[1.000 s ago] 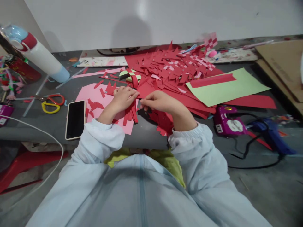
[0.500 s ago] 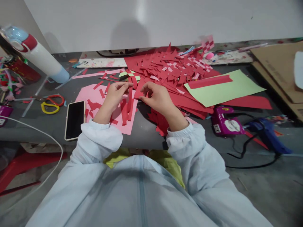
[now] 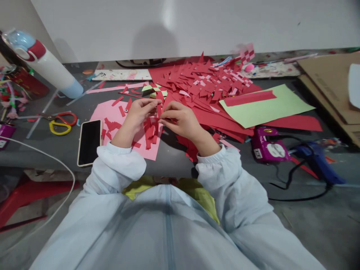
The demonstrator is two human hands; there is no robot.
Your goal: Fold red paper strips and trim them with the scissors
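Note:
Between my hands hangs a narrow red paper strip (image 3: 159,110). My left hand (image 3: 141,113) pinches its upper end between thumb and fingers. My right hand (image 3: 181,119) is beside it on the right, thumb and fingertips closed on the strip lower down. Under my left hand a pink paper sheet (image 3: 153,151) lies on the dark table, with red strips (image 3: 149,138) and small red scraps (image 3: 111,125) on it. Behind my hands spreads a large heap of cut red paper (image 3: 197,84), partly woven with pink.
At the left are a phone (image 3: 90,142), scissors (image 3: 62,123) and a white bottle (image 3: 57,71). At the right lie a green sheet (image 3: 264,112), a purple box (image 3: 270,146), a blue glue gun (image 3: 317,161) with black cable, and cardboard (image 3: 332,82).
My right hand has moved left to the strip and closed its fingertips on it. My left hand has shifted slightly right, with the strip still in its pinch.

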